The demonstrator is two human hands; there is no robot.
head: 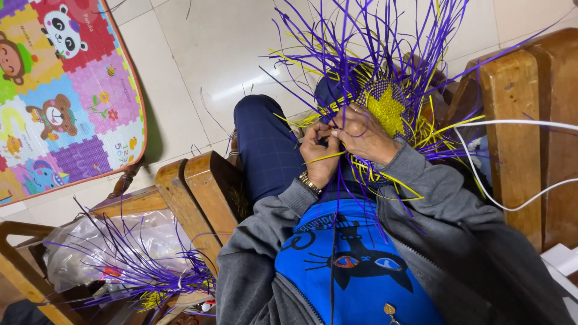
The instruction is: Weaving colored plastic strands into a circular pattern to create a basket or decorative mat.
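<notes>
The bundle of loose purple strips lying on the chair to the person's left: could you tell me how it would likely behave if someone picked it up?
The purple strips look thin and springy: they fan out in curves, so they would probably flop and splay. They seem light for their bulk. Only a small tie appears to gather them, so some could slip loose or snag the clear plastic bag beside them.
</notes>
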